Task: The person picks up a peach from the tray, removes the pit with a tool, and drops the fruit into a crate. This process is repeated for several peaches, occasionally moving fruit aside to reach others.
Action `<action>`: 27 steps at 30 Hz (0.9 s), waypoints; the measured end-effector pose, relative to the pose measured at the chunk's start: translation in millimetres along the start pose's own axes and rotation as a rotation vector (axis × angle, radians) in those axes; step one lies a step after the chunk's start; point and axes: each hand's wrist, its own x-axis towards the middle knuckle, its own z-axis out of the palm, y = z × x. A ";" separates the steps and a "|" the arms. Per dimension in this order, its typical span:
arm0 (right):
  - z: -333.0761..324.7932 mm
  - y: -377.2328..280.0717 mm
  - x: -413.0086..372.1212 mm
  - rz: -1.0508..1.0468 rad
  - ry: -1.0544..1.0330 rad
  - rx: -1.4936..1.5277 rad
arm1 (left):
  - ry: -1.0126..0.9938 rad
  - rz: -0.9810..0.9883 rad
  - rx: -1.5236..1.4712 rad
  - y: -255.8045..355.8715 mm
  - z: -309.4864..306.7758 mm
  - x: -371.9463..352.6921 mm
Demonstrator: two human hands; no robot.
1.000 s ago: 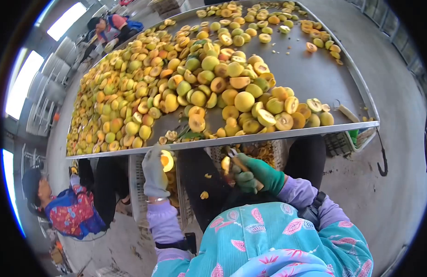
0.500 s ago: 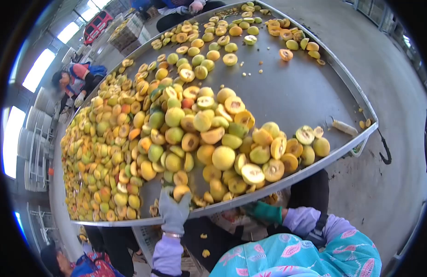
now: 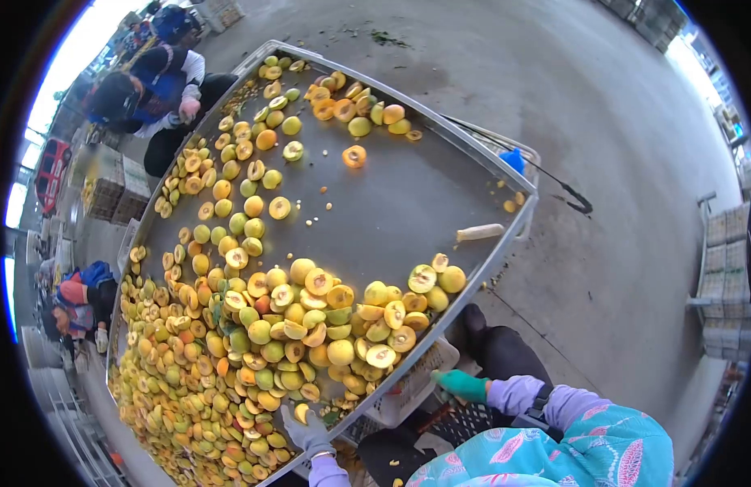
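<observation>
In a grey glove, my left hand (image 3: 310, 433) is at the near edge of the metal table (image 3: 375, 211), its thumb and fingers around a yellow apricot half (image 3: 301, 412). Beside it spreads a big heap of apricots (image 3: 205, 381), many cut in half, yellow to green and orange. My right hand (image 3: 463, 385), gloved in green, is off the table, low above a black plastic crate (image 3: 465, 422). Its fingers look curled together; what they may hold is too small to make out.
A pale-handled tool (image 3: 479, 233) lies by the table's right edge. A white basket (image 3: 416, 385) sits under the near rim. A black hook (image 3: 574, 199) sticks out at the right corner. Co-workers (image 3: 152, 89) sit along the far left side. Stacked crates (image 3: 726, 276) stand at right.
The view has swung, so the table sits lower and further left. My right hand, partly hidden by the table rim before, now shows over the crate. My left hand remains at the heap's near edge.
</observation>
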 end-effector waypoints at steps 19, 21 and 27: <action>-234.7 -95.2 -432.8 -1.039 0.722 -0.099 | -1.165 0.452 -0.863 661.7 -68.3 -180.2; -247.3 -88.9 -457.2 -1.118 0.781 -0.162 | -1.430 -0.092 -1.276 706.6 -70.5 -211.8; -296.1 -76.4 -521.8 -1.016 0.905 -0.038 | -1.340 0.717 -1.051 788.8 -44.7 -271.5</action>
